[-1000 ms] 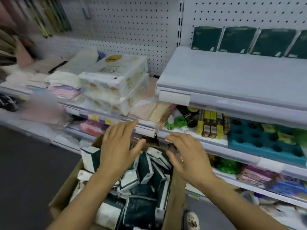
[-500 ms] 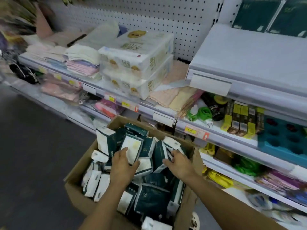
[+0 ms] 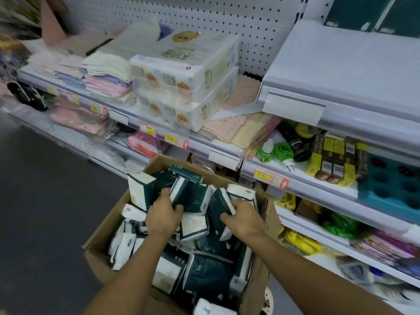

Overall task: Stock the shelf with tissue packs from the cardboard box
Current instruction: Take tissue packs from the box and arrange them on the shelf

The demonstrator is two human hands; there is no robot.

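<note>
Both forearms are bare over the cardboard box (image 3: 106,226); left hand (image 3: 163,218) and right hand (image 3: 244,220) wear no gloves, rings or watch.

A shop: pegboard shelving (image 3: 341,71) with price tags (image 3: 263,175).

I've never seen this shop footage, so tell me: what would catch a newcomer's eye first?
The open cardboard box low in the centre, heaped with dark green tissue packs, with the left hand and right hand each gripping a pack. Behind it, two big white tissue bundles are stacked on the shelf.
</note>
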